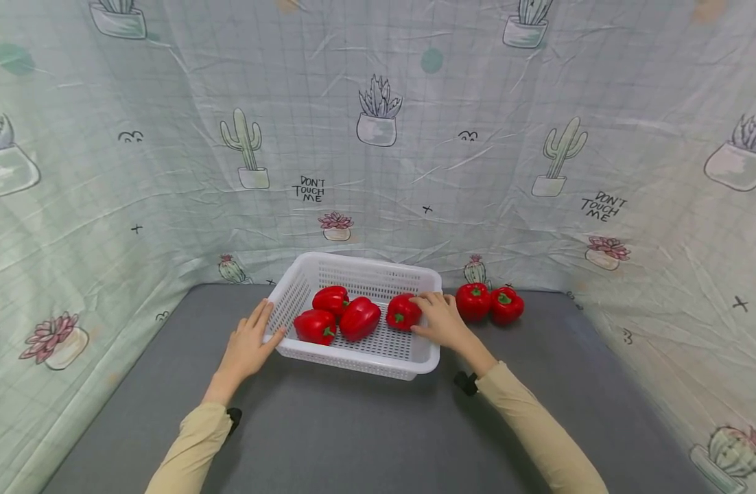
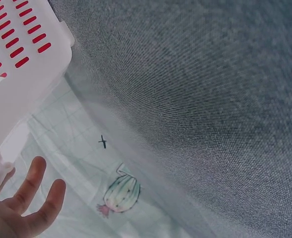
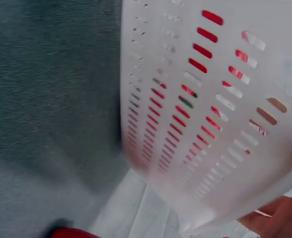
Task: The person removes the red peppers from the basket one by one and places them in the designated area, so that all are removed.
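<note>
A white perforated plastic basket (image 1: 353, 357) holds several red bell peppers. My left hand (image 1: 247, 348) rests on its left rim, fingers spread; in the left wrist view those fingers (image 2: 29, 186) look loosely extended beside the basket's wall (image 2: 46, 74). My right hand (image 1: 441, 321) reaches over the right rim and holds the rightmost bell pepper (image 1: 403, 313) in the basket, fingers at its far side and thumb at its near side. In the right wrist view, the basket wall (image 3: 195, 163) hides most of the pepper, and only part of the right hand (image 3: 282, 218) shows.
Two more red bell peppers, one (image 1: 473, 302) beside the other (image 1: 506, 306), stand on the grey table (image 1: 353, 432) right of the basket. Inside the basket, three peppers, including a long one (image 1: 360, 319), cluster to the left. A cactus-print cloth (image 1: 427, 171) hangs behind.
</note>
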Action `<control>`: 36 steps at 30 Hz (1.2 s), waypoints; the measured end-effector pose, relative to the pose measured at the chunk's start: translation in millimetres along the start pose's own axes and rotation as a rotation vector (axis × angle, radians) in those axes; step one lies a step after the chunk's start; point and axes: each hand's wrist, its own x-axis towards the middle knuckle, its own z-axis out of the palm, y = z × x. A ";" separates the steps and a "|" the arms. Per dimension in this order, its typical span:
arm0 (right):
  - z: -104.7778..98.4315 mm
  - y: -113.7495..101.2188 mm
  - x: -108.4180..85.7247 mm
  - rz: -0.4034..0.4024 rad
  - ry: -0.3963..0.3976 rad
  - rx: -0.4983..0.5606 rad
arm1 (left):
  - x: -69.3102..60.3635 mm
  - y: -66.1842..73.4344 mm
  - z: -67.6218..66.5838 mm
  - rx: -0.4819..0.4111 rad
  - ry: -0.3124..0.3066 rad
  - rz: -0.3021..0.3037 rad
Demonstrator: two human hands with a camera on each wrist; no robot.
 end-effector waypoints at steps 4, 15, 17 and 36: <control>2.9 -1.9 11.0 -0.007 -0.069 -0.053 | 0.2 0.1 -0.5 0.001 -0.003 -0.004; 12.5 -1.2 28.7 -0.020 -0.154 -0.061 | 0.7 -1.4 1.4 0.016 -0.013 -0.013; 13.3 -1.3 30.5 -0.033 -0.164 -0.049 | 0.9 -2.3 1.9 0.014 -0.008 -0.012; 27.8 -4.8 43.0 -0.083 -0.226 -0.129 | 1.1 -1.7 3.3 -0.019 -0.004 -0.020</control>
